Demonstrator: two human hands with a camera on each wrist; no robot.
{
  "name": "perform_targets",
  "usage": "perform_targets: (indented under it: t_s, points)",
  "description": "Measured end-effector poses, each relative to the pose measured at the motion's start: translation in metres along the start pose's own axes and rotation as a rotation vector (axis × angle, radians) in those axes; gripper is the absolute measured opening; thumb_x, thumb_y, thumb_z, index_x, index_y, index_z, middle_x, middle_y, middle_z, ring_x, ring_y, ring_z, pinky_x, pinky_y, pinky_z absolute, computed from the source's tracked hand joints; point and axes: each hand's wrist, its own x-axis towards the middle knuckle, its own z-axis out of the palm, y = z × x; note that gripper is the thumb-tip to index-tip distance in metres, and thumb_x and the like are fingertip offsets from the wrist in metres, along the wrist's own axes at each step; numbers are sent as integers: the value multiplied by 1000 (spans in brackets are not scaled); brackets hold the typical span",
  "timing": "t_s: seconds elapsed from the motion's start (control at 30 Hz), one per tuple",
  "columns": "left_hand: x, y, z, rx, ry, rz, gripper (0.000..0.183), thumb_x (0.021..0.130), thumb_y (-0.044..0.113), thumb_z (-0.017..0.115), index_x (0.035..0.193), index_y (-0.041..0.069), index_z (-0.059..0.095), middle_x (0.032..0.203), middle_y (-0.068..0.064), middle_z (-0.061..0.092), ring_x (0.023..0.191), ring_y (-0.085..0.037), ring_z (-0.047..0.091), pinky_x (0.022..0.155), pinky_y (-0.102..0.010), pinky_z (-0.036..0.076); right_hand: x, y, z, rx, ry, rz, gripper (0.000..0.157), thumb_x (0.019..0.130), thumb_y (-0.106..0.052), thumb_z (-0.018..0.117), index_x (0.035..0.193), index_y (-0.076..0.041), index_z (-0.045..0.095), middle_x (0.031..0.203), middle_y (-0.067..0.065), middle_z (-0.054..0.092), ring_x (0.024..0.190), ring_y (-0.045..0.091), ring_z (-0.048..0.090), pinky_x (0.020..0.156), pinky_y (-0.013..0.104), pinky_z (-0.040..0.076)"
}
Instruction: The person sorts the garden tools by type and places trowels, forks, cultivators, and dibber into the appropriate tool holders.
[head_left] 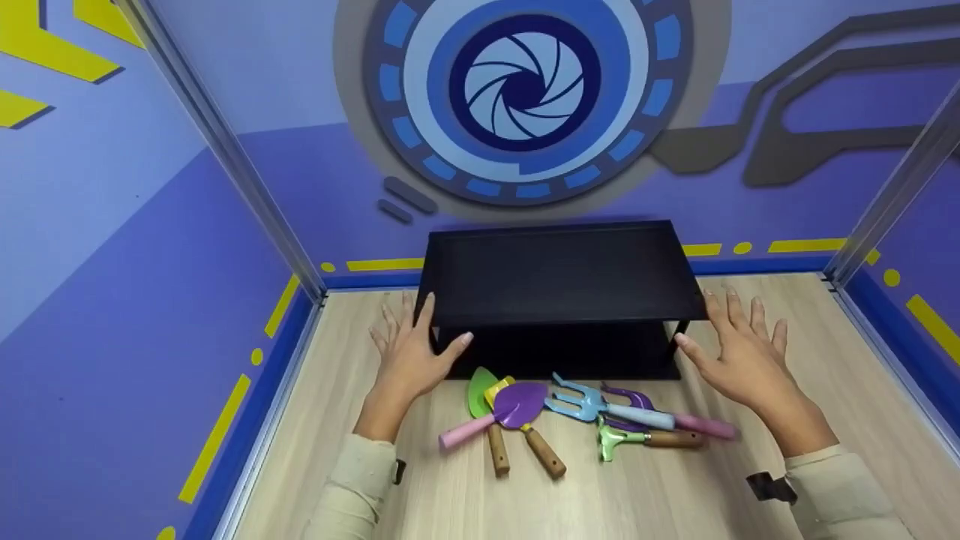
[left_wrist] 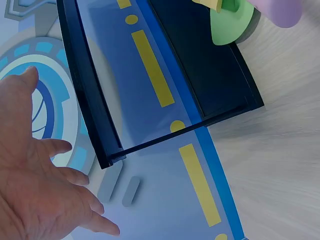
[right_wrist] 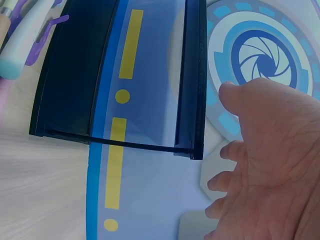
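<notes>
A black two-level rack stands against the back wall. My left hand is at its left end, fingers spread and thumb out; in the left wrist view the open palm shows beside the rack. At the rack's right end my right hand has its fingers spread, and nothing lies in it. In front of the rack lie garden tools: a purple trowel with a pink handle across a green trowel and a yellow tool, then a light blue hand fork, a purple fork and a light green rake.
The tools lie on a wood-grain table. Printed panels enclose it at the back and both sides, with metal posts at the corners. The rack's lower shelf sits right behind the tools.
</notes>
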Motion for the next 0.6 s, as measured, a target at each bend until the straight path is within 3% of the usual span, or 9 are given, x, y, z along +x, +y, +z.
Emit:
perform_targets:
  t_s: [0.33, 0.6]
  points:
    - [1, -3, -2, -22, 8, -18, 97, 99, 74, 56, 173, 23, 19, 180, -20, 0, 166, -48, -11, 130, -79, -5, -1, 4, -2, 11, 9, 0, 96, 106, -62, 54, 173, -13, 5, 175, 36, 1, 158, 66, -9, 118, 88, -16]
    - [-1, -8, 1, -8, 30, -23, 87, 103, 63, 58, 170, 16, 28, 178, -24, 18, 168, -47, 5, 134, -74, 6, -6, 7, 2, 43, 1, -4, 101, 106, -60, 56, 172, -15, -5, 175, 35, -1, 159, 65, -8, 119, 89, -14]
